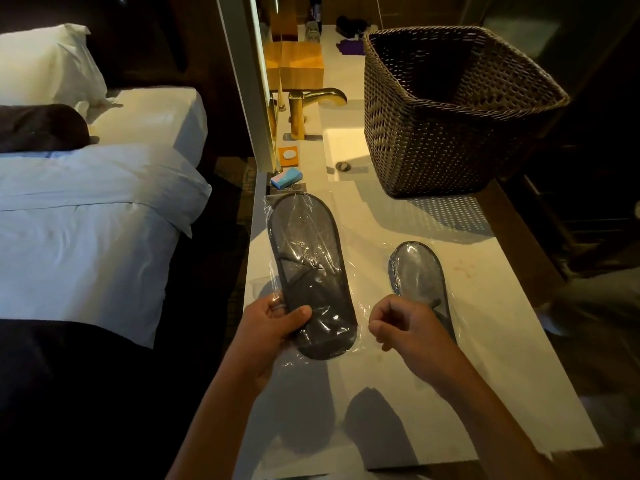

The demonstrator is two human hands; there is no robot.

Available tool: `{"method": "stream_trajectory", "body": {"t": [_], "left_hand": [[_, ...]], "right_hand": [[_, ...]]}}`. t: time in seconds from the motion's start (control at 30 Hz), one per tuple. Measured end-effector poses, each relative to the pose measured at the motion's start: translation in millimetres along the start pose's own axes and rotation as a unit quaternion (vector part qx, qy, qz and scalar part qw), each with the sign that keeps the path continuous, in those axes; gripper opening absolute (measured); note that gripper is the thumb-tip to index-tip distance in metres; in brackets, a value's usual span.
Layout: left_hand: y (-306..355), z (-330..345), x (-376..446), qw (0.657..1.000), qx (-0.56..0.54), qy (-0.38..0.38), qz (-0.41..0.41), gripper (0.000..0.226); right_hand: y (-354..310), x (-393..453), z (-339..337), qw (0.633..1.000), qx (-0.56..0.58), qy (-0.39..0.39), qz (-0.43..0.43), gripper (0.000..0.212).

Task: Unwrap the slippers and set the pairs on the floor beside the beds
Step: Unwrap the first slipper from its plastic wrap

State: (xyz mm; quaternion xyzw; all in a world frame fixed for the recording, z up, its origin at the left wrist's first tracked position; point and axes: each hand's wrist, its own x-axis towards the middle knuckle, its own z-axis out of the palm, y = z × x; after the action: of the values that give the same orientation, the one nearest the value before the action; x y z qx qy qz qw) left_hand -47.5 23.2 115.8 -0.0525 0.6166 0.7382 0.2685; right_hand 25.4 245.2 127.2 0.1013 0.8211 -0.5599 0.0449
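White bedding on the bed fills the 9 o'clock side, pillow up at 10 o'clock; dark floor strip runs between bed and counter.

Left hand, about 6 o'clock: fingers wrapped round the near end of the wrapped slipper pack, thumb on top, fingers underneath. Pack is dark grey, sealed in clear plastic, pointing toward 12 o'clock over the pale counter. Near end looks lifted off the surface; can't tell if the far end touches.

Right hand, just right of that at 5 o'clock: fingers curled nearly closed, thumb against forefinger, pinch posture at the film edge of the first pack. Can't confirm whether film is actually caught between the fingertips.

Second wrapped pack lies flat on the counter at 3 o'clock, its near end hidden behind the right hand, not gripped as far as I can see.

Gold tap and sink at 12 o'clock, wicker basket at 1 o'clock, looks empty from here.

Judgement: step in hand is opening the first pack. Both packs sealed, nothing on the floor, so early in the task.

Next move needs: firm hold from the left as anchor, right gets real purchase on the film and tears or peels away from the slipper. Film is thin and slippery, so the pinch may slide off. Basket is probably the place for the wrapper.
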Motion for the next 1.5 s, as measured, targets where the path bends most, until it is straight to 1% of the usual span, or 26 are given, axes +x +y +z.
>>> {"method": "stream_trajectory", "body": {"t": [0.1, 0.23, 0.37, 0.4, 0.47, 0.53, 0.6, 0.7, 0.8, 0.83, 0.93, 1.03, 1.07, 1.1, 1.13, 1.2, 1.27, 1.3, 1.33, 1.4, 1.43, 1.5], "left_hand": [[-0.7, 0.5, 1.8, 1.0, -0.008, 0.01, 0.006, 0.021], [-1.8, 1.0, 4.3, 0.999, -0.012, 0.046, 0.014, 0.015], [-1.7, -2.0, 7.1, 0.997, -0.02, 0.068, 0.005, 0.013], [-2.1, -2.3, 7.7, 0.998, -0.013, 0.068, 0.003, 0.013], [-3.3, -0.1, 7.6, 0.998, -0.006, 0.06, 0.002, 0.013], [-5.8, 4.1, 7.6, 0.998, 0.003, 0.055, 0.005, 0.013], [-7.8, 8.4, 7.7, 0.998, 0.026, 0.056, 0.011, 0.011], [-8.0, 13.1, 8.5, 0.998, 0.042, 0.047, 0.021, 0.009], [-8.9, 12.5, 10.0, 0.997, 0.048, 0.052, 0.025, 0.004], [-7.9, 12.4, 9.3, 0.997, 0.046, 0.057, 0.023, 0.003], [-6.8, 8.9, 10.8, 0.998, 0.027, 0.057, 0.019, 0.016], [-7.2, 3.8, 13.9, 0.997, -0.035, 0.066, -0.008, 0.009], [-8.2, 2.2, 15.7, 0.997, -0.045, 0.069, -0.013, 0.015], [-8.7, 1.6, 16.3, 0.996, -0.052, 0.07, -0.021, 0.02], [-10.3, 0.9, 17.4, 0.995, -0.057, 0.072, -0.025, 0.023], [-12.9, 0.6, 17.5, 0.994, -0.072, 0.073, -0.022, 0.024], [-15.6, 2.0, 17.0, 0.994, -0.085, 0.068, -0.013, 0.025], [-17.2, 3.1, 16.7, 0.994, -0.089, 0.064, -0.009, 0.026], [-19.4, 4.8, 16.8, 0.994, -0.09, 0.062, -0.004, 0.026], [-22.0, 9.9, 15.5, 0.994, -0.087, 0.061, 0.003, 0.025], [-23.5, 12.2, 14.8, 0.995, -0.082, 0.064, 0.006, 0.024], [-26.3, 15.2, 13.1, 0.995, -0.076, 0.065, 0.012, 0.024]], "right_hand": [[-3.4, -5.0, 0.2, 0.999, -0.027, 0.013, -0.017, 0.019], [-10.1, -16.9, -1.4, 0.997, -0.055, 0.012, -0.049, 0.021], [-17.0, -24.5, -4.9, 0.996, -0.043, 0.028, -0.076, 0.024], [-19.1, -25.0, -4.8, 0.994, -0.059, 0.036, -0.083, 0.025], [-24.7, -25.0, -3.3, 0.985, -0.13, 0.038, -0.107, 0.033], [-29.4, -20.6, 0.0, 0.965, -0.212, 0.01, -0.157, 0.043], [-32.9, -14.1, 5.4, 0.938, -0.278, -0.026, -0.206, 0.047], [-39.2, -5.8, 14.1, 0.915, -0.319, -0.059, -0.239, 0.036], [-44.2, -3.5, 22.1, 0.914, -0.312, -0.078, -0.249, 0.022], [-44.5, -4.4, 23.8, 0.911, -0.315, -0.081, -0.252, 0.02], [-44.0, -11.6, 26.5, 0.894, -0.343, -0.09, -0.275, 0.019], [-41.5, -21.6, 26.3, 0.876, -0.368, -0.105, -0.295, 0.017], [-38.6, -24.6, 25.4, 0.872, -0.372, -0.109, -0.299, 0.016], [-35.6, -27.8, 24.9, 0.876, -0.368, -0.113, -0.292, 0.014], [-33.0, -30.5, 24.5, 0.888, -0.355, -0.115, -0.27, 0.015], [-27.6, -34.3, 24.7, 0.929, -0.304, -0.105, -0.184, 0.021], [-26.9, -34.7, 27.5, 0.974, -0.203, -0.069, -0.07, 0.018], [-27.3, -34.1, 29.8, 0.99, -0.135, -0.048, -0.014, 0.014], [-28.3, -33.2, 32.3, 0.997, -0.061, -0.033, 0.041, 0.013], [-30.6, -32.9, 36.4, 0.987, 0.081, -0.025, 0.136, 0.015], [-32.2, -33.6, 38.1, 0.975, 0.143, -0.023, 0.168, 0.015], [-35.6, -34.1, 41.9, 0.949, 0.242, -0.016, 0.201, 0.014]]}}
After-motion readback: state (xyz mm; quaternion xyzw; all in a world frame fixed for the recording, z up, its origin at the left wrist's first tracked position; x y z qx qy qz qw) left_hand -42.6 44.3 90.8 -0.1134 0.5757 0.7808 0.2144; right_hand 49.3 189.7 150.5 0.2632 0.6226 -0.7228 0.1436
